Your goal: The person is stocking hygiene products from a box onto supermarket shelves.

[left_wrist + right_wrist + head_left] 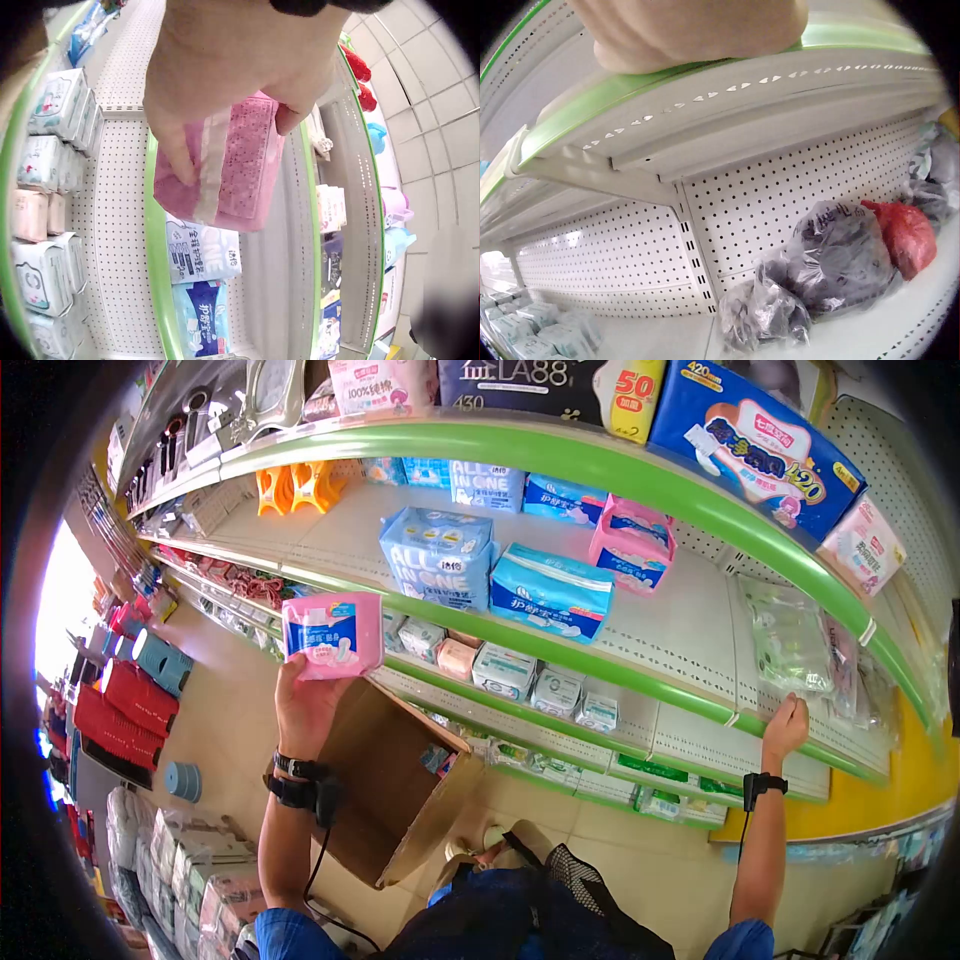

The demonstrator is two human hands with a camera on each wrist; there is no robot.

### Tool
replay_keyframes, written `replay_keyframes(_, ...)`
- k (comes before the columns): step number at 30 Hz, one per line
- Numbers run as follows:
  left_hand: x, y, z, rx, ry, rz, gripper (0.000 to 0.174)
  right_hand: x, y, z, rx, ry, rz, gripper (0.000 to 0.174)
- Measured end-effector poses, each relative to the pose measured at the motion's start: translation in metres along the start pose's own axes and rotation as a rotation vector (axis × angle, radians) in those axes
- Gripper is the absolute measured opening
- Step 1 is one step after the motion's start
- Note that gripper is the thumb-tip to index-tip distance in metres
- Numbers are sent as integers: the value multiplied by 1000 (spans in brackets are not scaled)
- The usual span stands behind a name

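Observation:
My left hand [308, 710] grips a pink pack [335, 635] with a blue label, held up in front of the shelves. In the left wrist view, fingers and thumb of the left hand [232, 67] lie over opposite sides of the pink pack [244, 161]. On the shelf stand a light blue-white pack [437, 560], a teal pack [552, 592] and another pink pack [632, 545]. My right hand [787, 728] rests at the green shelf edge, just below clear plastic packs [790, 635]. The right wrist view shows part of the right hand [697, 30]; its fingertips are hidden.
An opened cardboard box [375, 790] stands on the floor below the left hand. Larger packs, including a dark blue one [755, 450], fill the shelf above. Small packs [505, 668] line a lower shelf. Bagged items [840, 255] sit beneath the right hand's shelf.

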State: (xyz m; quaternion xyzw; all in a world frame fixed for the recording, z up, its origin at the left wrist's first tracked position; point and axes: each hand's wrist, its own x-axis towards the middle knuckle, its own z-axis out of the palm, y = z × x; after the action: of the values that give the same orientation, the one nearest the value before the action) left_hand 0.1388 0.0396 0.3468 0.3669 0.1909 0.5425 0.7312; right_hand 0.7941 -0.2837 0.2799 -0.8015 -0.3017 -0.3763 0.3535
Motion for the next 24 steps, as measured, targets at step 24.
replay_keyframes(24, 50, 5, 3, 243, 17, 400, 40, 0, -12, -7, 51, 44, -35, 30)
